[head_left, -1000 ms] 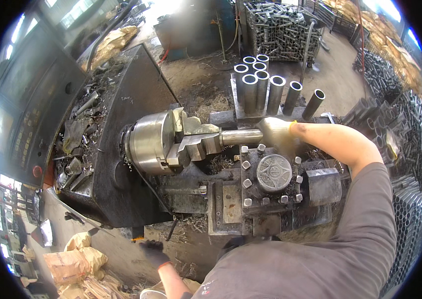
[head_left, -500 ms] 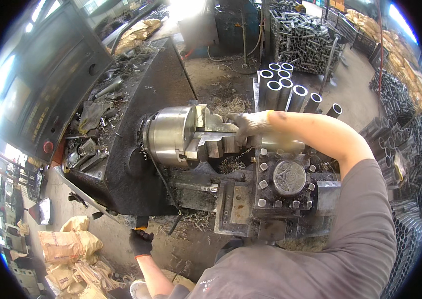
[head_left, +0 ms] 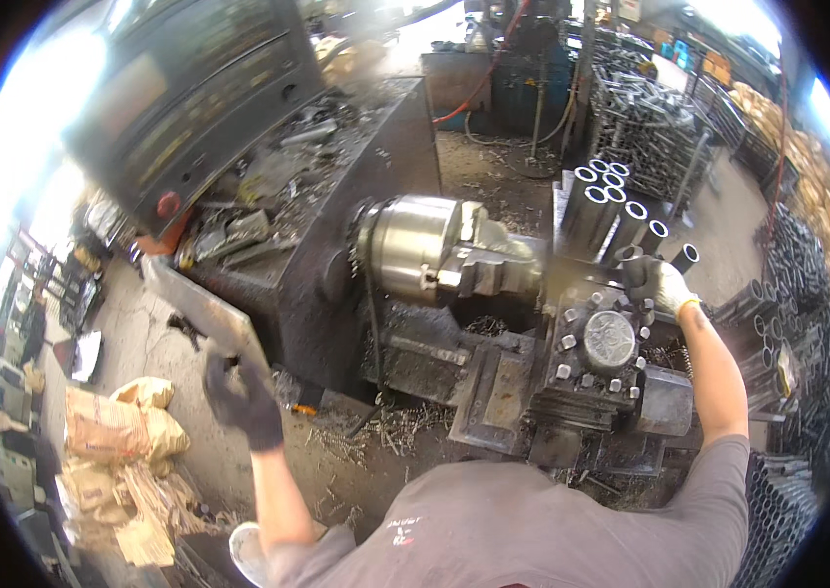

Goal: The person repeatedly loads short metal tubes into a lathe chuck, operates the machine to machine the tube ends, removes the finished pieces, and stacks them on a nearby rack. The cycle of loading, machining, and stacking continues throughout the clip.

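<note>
Roughly seven upright steel tubes (head_left: 611, 201)

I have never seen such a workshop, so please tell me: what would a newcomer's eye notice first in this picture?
First comes the shiny steel lathe chuck in the middle, with the bolted tool post to its right. The right hand, in a light glove, rests on a short steel tube just beyond the tool post, below the upright tubes. At lower left, the dark-gloved left hand hangs over the chip-strewn floor, beside a flat metal plate.
</note>
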`<state>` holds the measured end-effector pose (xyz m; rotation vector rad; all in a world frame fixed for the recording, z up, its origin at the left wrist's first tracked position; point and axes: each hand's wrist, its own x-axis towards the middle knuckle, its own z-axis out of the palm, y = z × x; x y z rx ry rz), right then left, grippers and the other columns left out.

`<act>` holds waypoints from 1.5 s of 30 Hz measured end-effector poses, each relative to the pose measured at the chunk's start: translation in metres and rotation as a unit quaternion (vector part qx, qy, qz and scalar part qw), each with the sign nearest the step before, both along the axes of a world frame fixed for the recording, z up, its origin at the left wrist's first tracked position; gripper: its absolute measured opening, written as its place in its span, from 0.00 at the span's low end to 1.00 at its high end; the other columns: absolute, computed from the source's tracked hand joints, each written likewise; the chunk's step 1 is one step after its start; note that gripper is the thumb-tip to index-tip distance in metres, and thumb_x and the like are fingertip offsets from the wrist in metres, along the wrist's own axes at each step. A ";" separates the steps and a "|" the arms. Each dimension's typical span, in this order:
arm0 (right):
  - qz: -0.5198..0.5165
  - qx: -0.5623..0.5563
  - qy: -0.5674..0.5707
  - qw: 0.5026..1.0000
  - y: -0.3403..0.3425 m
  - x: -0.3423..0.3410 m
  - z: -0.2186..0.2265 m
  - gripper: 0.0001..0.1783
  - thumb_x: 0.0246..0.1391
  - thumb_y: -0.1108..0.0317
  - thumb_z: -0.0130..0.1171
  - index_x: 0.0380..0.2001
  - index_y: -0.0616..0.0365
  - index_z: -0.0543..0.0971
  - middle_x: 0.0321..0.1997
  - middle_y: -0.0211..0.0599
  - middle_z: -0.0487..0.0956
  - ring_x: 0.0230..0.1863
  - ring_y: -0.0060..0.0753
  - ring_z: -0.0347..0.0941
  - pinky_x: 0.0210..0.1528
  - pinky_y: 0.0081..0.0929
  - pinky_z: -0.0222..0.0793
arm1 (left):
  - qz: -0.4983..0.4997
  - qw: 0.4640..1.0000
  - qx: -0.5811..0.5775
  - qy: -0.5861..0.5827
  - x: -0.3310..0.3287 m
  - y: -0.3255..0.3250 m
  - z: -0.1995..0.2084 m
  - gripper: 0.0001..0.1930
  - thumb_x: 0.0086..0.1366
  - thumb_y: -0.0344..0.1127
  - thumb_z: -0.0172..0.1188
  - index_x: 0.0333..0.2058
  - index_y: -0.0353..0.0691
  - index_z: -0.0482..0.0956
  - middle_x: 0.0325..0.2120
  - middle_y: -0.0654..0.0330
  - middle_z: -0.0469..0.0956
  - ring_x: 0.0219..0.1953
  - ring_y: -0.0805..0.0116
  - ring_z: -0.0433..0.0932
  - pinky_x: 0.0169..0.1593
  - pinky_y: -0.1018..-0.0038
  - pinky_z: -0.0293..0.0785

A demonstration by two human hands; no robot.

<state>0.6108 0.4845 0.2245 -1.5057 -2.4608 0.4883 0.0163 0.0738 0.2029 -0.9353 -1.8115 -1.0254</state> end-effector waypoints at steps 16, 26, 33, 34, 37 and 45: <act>-0.062 0.240 0.242 0.938 -0.221 0.012 0.120 0.16 0.53 0.69 0.72 0.45 0.59 0.83 0.33 0.39 0.88 0.35 0.30 0.88 0.39 0.34 0.85 | 0.034 0.975 -0.221 -0.006 -0.055 0.186 0.190 0.31 0.78 0.47 0.52 0.76 0.52 0.58 0.59 0.40 0.82 0.56 0.43 0.85 0.55 0.50 0.80; 0.356 -0.085 0.468 0.805 -0.305 -0.056 0.028 0.21 0.51 0.70 0.79 0.48 0.59 0.85 0.47 0.40 0.89 0.48 0.35 0.87 0.52 0.33 0.85 | -0.623 0.496 -0.395 -0.458 0.300 0.011 0.033 0.46 0.51 0.38 0.85 0.68 0.44 0.72 0.62 0.51 0.79 0.61 0.56 0.81 0.62 0.59 0.80; 0.306 -0.235 0.442 0.810 -0.347 -0.081 -0.026 0.24 0.48 0.69 0.80 0.50 0.56 0.84 0.47 0.36 0.89 0.48 0.33 0.86 0.53 0.33 0.83 | -0.340 0.708 -0.480 -0.391 0.325 -0.082 -0.074 0.23 0.62 0.51 0.73 0.52 0.48 0.82 0.43 0.46 0.87 0.47 0.41 0.86 0.52 0.51 0.82; 0.322 -0.198 0.409 0.831 -0.352 -0.082 -0.027 0.24 0.48 0.68 0.80 0.49 0.56 0.84 0.47 0.35 0.88 0.47 0.33 0.86 0.53 0.33 0.83 | -0.287 0.692 -0.522 -0.409 0.317 -0.103 -0.105 0.23 0.62 0.52 0.71 0.50 0.47 0.83 0.44 0.46 0.87 0.47 0.41 0.86 0.51 0.51 0.82; 0.318 -0.254 0.363 0.838 -0.372 -0.094 -0.029 0.25 0.47 0.65 0.80 0.49 0.54 0.84 0.46 0.34 0.88 0.46 0.30 0.86 0.52 0.32 0.82 | -0.116 0.651 -0.618 -0.425 0.280 -0.200 -0.214 0.23 0.64 0.55 0.66 0.49 0.46 0.86 0.46 0.45 0.87 0.50 0.40 0.85 0.53 0.50 0.81; 0.484 -0.289 0.237 0.791 -0.503 -0.203 -0.059 0.25 0.47 0.61 0.81 0.47 0.56 0.83 0.35 0.33 0.88 0.36 0.28 0.86 0.44 0.31 0.83 | 0.307 0.531 -0.283 -0.737 0.364 -0.655 -0.393 0.33 0.64 0.60 0.64 0.60 0.42 0.84 0.59 0.41 0.82 0.66 0.39 0.78 0.69 0.53 0.73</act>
